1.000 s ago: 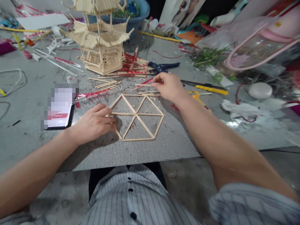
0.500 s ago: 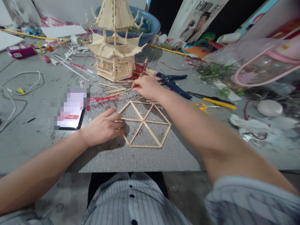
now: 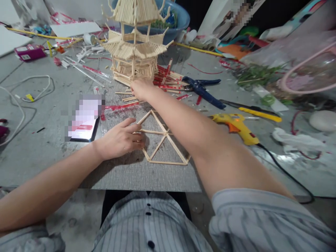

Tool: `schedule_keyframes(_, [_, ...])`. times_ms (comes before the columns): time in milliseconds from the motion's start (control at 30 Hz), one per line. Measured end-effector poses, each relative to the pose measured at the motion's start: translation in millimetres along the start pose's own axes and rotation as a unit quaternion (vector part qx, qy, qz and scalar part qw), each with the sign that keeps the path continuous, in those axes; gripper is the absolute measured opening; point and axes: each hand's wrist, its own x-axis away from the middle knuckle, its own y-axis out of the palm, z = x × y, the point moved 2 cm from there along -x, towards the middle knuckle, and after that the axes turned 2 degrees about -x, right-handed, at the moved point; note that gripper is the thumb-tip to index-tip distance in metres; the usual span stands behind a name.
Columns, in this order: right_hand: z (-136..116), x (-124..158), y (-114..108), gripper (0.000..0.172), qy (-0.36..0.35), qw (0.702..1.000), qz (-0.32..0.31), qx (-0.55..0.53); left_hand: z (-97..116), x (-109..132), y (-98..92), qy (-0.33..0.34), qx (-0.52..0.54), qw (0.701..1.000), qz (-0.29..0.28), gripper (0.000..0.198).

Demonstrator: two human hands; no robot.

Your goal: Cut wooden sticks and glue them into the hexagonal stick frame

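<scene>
A flat hexagonal frame of thin wooden sticks with spokes [image 3: 168, 162] lies near the table's front edge, its right part under my right forearm. My left hand [image 3: 123, 139] rests at the frame's left corner, fingers bent over it; whether they pinch it cannot be made out. Farther off, my right hand [image 3: 142, 88] reaches to loose sticks [image 3: 130, 99] at the base of a stick-built pagoda [image 3: 135, 49]. Its fingers are drawn together, and what they hold, if anything, is hidden.
A lit phone [image 3: 85, 120] lies left of the frame. To the right are blue pliers [image 3: 201, 91], a yellow-handled cutter [image 3: 259, 113] and a yellow glue gun [image 3: 240, 127] with a black cord. Red-wrapped sticks [image 3: 168, 75] lie beside the pagoda.
My right hand has moved left toward the pagoda's base, and its forearm now covers more of the frame. The glue gun shows more fully. My left hand stays at the frame; the view has shifted slightly.
</scene>
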Motion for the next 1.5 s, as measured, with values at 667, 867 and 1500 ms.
schedule_keyframes(667, [45.7, 209.5, -24.3, 0.033, -0.318, 0.940, 0.122, -0.011, -6.3, -1.6, 2.1, -0.043, 0.110, 0.993, -0.026, 0.030])
schedule_keyframes(867, [48.5, 214.6, -20.0, 0.036, -0.330, 0.941, 0.073, 0.020, -4.6, -3.0, -0.6, -0.026, 0.103, 0.994, -0.032, 0.029])
schedule_keyframes(1500, [40.7, 230.9, -19.1, 0.024, -0.371, 0.927, 0.018, -0.047, 15.8, 22.8, -12.5, -0.275, 0.000, 0.949, -0.154, 0.034])
